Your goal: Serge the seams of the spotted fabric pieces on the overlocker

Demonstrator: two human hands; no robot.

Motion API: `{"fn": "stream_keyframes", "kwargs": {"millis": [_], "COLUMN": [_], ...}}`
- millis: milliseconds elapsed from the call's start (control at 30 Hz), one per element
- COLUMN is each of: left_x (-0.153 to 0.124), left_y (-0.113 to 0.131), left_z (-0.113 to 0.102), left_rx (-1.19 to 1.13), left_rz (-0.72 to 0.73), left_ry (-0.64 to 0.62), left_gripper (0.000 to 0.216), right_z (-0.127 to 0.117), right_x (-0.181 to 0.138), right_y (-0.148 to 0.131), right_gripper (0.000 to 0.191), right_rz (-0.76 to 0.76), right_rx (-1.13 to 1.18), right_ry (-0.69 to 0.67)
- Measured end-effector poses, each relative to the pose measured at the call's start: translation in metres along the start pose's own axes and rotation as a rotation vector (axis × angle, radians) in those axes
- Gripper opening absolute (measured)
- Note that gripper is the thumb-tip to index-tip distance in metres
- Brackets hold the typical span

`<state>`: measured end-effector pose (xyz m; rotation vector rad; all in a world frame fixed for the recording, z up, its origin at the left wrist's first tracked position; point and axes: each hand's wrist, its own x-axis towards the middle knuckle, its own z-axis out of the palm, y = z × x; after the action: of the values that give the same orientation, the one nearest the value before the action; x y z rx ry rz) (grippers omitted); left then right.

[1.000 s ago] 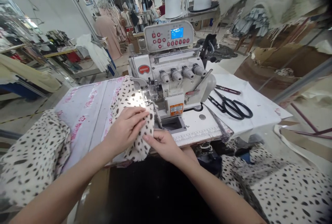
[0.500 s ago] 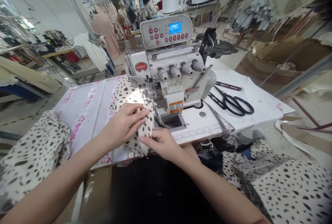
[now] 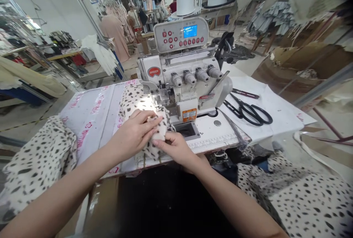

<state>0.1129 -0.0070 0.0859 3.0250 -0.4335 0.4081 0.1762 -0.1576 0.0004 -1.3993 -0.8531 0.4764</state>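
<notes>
At the near edge of the table (image 3: 91, 113), just in front of the overlock machine (image 3: 187, 80), I have both hands on the spotted fabric piece (image 3: 139, 102), which lies beside the machine's presser foot (image 3: 159, 100), stretches away across the plastic-covered tabletop and folds down toward me. Left hand (image 3: 135, 135): palm down, fingers almost straight across the fold, pressing the cloth flat rather than grasping it. Right hand (image 3: 176, 148): thumb and forefinger closed on the near right edge of the piece, a pinch with only cloth between them; the other fingers curl underneath, where I cannot see them. Judging from its drape and fuzzy nap, the piece is light, soft and limp, with no stiffness of its own. It bunches where pushed and would sag wherever unsupported, so it is best held at an edge or corner, with a flat hand alongside to hold the layers together. The nap probably grips skin well, so I judge layers creeping over one another a likelier fault than cloth slipping from the fingers. Nothing about it looks fragile. Scissors (image 3: 248, 111) lie well apart on the right; one heap of spotted cloth (image 3: 35, 164) sits by my left arm, a second heap (image 3: 303, 197) by my right.
</notes>
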Motion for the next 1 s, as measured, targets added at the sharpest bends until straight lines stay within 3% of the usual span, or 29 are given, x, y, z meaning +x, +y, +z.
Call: {"fn": "stream_keyframes", "kwargs": {"millis": [267, 400, 533, 767, 1000], "left_x": [-0.002, -0.002, -0.013, -0.037, -0.041], "left_y": [-0.001, -0.004, 0.002, 0.022, 0.023], "left_z": [0.001, 0.002, 0.007, 0.018, 0.026], "left_rx": [0.009, -0.005, -0.11, -0.18, -0.161], "left_rz": [0.026, 0.025, 0.083, 0.121, 0.122], "left_ry": [0.005, 0.005, 0.145, 0.398, 0.434], "left_gripper": [0.035, 0.037, 0.035, 0.036, 0.04], "right_z": [-0.003, -0.004, -0.006, -0.003, -0.002], "right_x": [0.005, 0.003, -0.007, -0.014, -0.015], "right_y": [-0.006, -0.007, -0.008, -0.004, -0.007], "right_gripper": [0.045, 0.032, 0.008, 0.023, 0.02], "right_rz": [-0.13, -0.11, -0.228, -0.538, -0.721], "right_rx": [-0.086, -0.068, -0.079, -0.25, -0.398], "right_ry": [0.14, 0.089, 0.01, 0.131, 0.177]}}
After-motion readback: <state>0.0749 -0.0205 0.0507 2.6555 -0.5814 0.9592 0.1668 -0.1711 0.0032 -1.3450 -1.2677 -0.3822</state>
